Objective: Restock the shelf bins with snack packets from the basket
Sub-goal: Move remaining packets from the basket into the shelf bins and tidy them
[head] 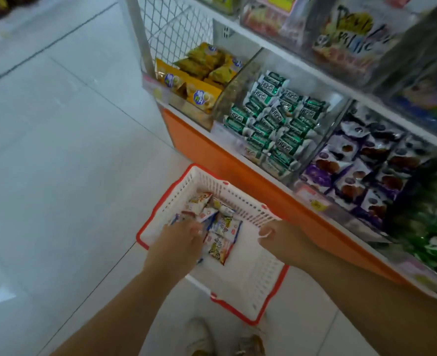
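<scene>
A white plastic basket [209, 182] with a red rim stands on the floor in front of the shelf. Several white snack packets [223, 228] with yellow and red print lie in its far half. My left hand [178, 242] reaches into the basket, its fingers curled over a few of these packets; blue packet edges stick out beneath it. My right hand [276, 235] grips the basket's right rim. On the upper shelf, a clear bin [348, 34] holds similar white packets.
The lower shelf has clear bins of yellow packets [202, 70], green packets [276, 116], purple packets [361, 170] and dark green packets [430, 222] above an orange base [212, 152]. My shoes [199, 335] stand behind the basket. Tiled floor stretches to the left.
</scene>
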### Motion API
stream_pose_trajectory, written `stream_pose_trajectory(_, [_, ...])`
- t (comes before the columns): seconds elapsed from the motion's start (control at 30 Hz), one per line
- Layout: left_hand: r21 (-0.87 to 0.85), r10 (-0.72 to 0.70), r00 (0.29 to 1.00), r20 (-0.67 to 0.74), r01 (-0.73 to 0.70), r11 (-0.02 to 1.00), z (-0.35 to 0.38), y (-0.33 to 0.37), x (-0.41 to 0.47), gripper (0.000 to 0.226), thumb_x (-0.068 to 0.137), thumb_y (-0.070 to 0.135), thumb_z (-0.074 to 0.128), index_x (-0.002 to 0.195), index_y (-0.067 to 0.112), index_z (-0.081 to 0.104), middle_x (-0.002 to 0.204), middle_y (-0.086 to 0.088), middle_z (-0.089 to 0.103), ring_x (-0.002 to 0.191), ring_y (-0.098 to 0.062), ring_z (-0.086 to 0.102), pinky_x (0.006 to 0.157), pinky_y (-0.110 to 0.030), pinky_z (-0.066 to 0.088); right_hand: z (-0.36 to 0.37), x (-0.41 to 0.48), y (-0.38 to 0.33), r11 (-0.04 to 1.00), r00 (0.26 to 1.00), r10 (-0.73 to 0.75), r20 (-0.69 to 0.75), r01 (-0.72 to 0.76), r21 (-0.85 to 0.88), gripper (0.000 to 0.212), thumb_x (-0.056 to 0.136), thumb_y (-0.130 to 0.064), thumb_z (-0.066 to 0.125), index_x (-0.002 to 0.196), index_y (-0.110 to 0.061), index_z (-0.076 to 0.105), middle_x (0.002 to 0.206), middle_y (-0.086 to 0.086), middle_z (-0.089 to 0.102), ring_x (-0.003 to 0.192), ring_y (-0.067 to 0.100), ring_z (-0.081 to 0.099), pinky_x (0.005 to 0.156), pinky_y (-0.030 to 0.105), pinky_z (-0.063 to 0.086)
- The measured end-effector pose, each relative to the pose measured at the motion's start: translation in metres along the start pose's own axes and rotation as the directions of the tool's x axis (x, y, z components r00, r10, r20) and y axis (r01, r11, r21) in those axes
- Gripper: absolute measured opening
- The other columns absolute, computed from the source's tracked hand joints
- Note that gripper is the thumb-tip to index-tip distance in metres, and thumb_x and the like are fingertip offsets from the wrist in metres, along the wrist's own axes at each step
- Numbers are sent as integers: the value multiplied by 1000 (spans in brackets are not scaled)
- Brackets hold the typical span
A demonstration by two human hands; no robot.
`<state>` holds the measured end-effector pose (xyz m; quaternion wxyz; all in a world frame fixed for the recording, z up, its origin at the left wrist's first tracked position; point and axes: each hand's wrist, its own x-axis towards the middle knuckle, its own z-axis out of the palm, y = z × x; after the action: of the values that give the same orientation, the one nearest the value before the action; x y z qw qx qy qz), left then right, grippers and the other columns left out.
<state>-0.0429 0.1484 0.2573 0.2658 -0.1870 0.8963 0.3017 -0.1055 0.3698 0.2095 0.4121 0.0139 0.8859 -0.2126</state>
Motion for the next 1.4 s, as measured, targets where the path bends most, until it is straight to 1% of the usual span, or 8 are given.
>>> stream_pose_trajectory(0.3, [165,-74,996,44,66,984,105,-88,73,26,98,23,43,120,26,56,115,4,65,98,-13,63,82,-30,56,87,126,31,996,988,72,140,-79,45,32,95,-30,61,124,-17,59,117,5,60,91,21,63,73,31,49])
stream_pose_trajectory(0.53, [531,-183,967,175,64,845,218,-144,164,42,94,26,49,135,19,44,140,-10,47,128,-29,47,107,-45,37,131,241,48,999,999,-53,-9,53,5,45,92,-22,63,135,-19,49,122,4,56,72,14,60,52,28,51])
stream_pose_trajectory(0.63, [599,-238,953,188,80,796,249,-161,193,57,91,37,57,142,20,37,146,-10,41,135,-32,39,112,-52,27,150,286,56,957,982,-185,-41,171,-235,21,89,-18,58,109,-21,60,120,2,48,84,18,59,70,39,57])
stream_pose_trajectory(0.73, [679,-314,916,250,65,731,270,-172,212,88,79,48,69,150,18,26,154,-12,28,143,-34,26,114,-60,19,171,311,64,903,966,-260,-14,238,-358,46,91,-18,57,137,-20,53,143,2,34,118,27,49,92,41,51])
stream_pose_trajectory(0.83, [746,-319,917,240,36,665,287,-183,230,84,82,46,65,151,22,24,158,-11,20,147,-34,15,110,-70,13,180,326,67,880,947,-321,-3,297,-371,48,94,-15,53,141,-20,50,144,3,36,122,29,48,93,42,51])
stream_pose_trajectory(0.93, [761,-338,913,230,48,647,294,-187,242,70,87,42,58,150,26,30,160,-11,17,148,-37,7,108,-69,17,181,336,72,869,936,-351,-17,319,-379,42,96,-14,49,137,-21,56,137,5,45,116,29,53,90,44,53])
stream_pose_trajectory(1.17, [732,-297,945,140,103,674,275,-178,241,61,88,48,53,142,21,42,144,-8,44,133,-30,39,107,-48,32,169,321,68,837,941,-339,-15,295,-461,36,97,-15,46,130,-20,60,120,3,57,95,26,60,75,41,58])
stream_pose_trajectory(1.4, [265,-274,960,60,249,931,200,-138,184,52,97,52,38,139,21,38,136,-6,53,124,-29,52,104,-52,38,119,242,40,842,955,-294,32,274,-465,44,93,2,45,129,-17,63,122,12,64,96,29,64,82,37,55])
